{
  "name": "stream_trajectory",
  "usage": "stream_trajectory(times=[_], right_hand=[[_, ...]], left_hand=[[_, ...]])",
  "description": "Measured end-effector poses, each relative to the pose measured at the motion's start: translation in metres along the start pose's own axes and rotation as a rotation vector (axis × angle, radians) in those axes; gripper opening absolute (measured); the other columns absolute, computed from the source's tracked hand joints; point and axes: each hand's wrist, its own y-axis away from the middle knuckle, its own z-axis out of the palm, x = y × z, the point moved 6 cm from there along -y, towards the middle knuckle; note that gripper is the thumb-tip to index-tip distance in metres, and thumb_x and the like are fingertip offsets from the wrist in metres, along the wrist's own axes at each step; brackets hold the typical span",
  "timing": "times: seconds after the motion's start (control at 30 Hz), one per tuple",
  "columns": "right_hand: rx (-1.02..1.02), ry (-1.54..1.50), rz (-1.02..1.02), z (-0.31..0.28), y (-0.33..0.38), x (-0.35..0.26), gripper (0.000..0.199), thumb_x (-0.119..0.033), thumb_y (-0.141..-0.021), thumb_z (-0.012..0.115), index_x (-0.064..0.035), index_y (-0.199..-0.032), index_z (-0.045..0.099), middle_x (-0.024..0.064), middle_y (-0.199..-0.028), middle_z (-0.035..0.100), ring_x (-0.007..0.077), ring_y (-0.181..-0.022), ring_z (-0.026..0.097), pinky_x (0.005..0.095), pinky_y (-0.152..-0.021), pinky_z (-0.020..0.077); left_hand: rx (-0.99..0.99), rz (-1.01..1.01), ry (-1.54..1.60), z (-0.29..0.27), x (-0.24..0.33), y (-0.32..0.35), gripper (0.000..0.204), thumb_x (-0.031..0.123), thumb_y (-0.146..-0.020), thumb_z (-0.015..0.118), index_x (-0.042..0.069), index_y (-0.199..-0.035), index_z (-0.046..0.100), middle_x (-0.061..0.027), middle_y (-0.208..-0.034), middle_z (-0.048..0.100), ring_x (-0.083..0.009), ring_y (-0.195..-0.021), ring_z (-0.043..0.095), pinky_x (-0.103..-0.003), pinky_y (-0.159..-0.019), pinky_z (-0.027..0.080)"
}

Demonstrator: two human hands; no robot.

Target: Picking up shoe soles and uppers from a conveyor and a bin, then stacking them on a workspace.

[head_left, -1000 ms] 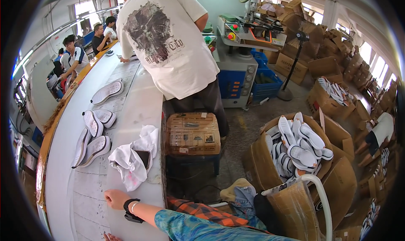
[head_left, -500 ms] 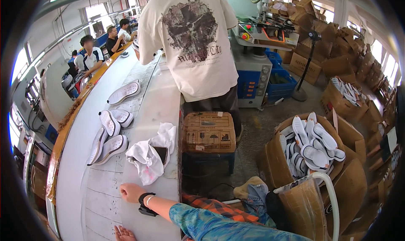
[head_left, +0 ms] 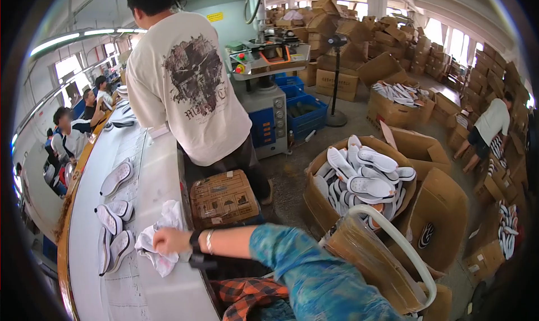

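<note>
Curled fingers of my right hand [head_left: 172, 241] bend down over a crumpled white cloth [head_left: 163, 266] on the white worktable [head_left: 150, 186]. The hand looks closed, and what is under the fingers is hidden. A dark band sits on that wrist. The dark phone seen earlier on the cloth does not show now. Left of the cloth lie a pair of white shoe soles [head_left: 119, 251], another pair [head_left: 109, 219] beyond it and a single sole [head_left: 117, 178] farther up. My left hand is out of view.
A person [head_left: 191, 90] stands at the table's far part, beside a taped carton [head_left: 223, 197]. To the right, a large carton [head_left: 314, 200] overflows with soles near a curved white tube frame [head_left: 401, 237]. A machine [head_left: 269, 124] and blue crates [head_left: 309, 119] stand behind.
My right hand has moved from the bare tabletop onto the cloth. My left hand has left the view. The view has swung right, showing another person among the cartons.
</note>
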Motion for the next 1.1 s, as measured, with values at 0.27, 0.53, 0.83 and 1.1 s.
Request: stream_trajectory(times=[0.27,0.53,0.83,1.1], right_hand=[[0.659,0.697,-0.002,-0.379,0.120,-0.140,0.012,-0.016,-0.076,0.053,-0.0046,-0.072,0.056,0.0057,-0.060,0.054,0.0144,-0.048,0.051,0.0264,-0.043,0.0420],[1.090,0.268,0.204,-0.480,0.250,-0.345,0.020,-0.020,-0.077,0.058,-0.0006,-0.076,0.058,0.0041,-0.064,0.055,0.0121,-0.054,0.052,0.0237,-0.050,0.0435],[1.568,1.254,0.347,-0.498,0.554,-0.550,0.035,-0.031,-0.077,0.047,-0.0067,-0.053,0.055,0.0038,-0.044,0.046,0.0120,-0.043,0.046,0.0267,-0.042,0.0321],[-0.240,1.380,2.018,-0.324,0.835,-0.269,0.025,-0.028,-0.072,0.057,-0.0063,-0.079,0.066,0.0082,-0.083,0.065,0.0194,-0.076,0.063,0.0330,-0.065,0.0491]], left_hand=[[-0.040,0.032,-0.004,0.006,-0.010,-0.003,0.031,0.016,-0.087,0.037,0.000,-0.109,0.049,-0.0159,-0.105,0.053,-0.0269,-0.096,0.048,-0.038,-0.085,0.036],[0.148,0.108,-0.098,-0.013,0.001,0.003,0.031,0.013,-0.086,0.036,0.000,-0.111,0.049,-0.0154,-0.104,0.054,-0.0264,-0.096,0.048,-0.038,-0.086,0.036],[-0.034,0.078,-0.020,-0.004,0.008,0.007,0.033,0.016,-0.086,0.036,0.000,-0.113,0.048,-0.0180,-0.109,0.052,-0.0283,-0.099,0.048,-0.040,-0.087,0.034],[-0.089,0.111,-0.184,-0.016,0.017,-0.001,0.034,0.015,-0.087,0.033,-0.001,-0.114,0.047,-0.0190,-0.110,0.053,-0.0302,-0.096,0.050,-0.043,-0.087,0.035]])
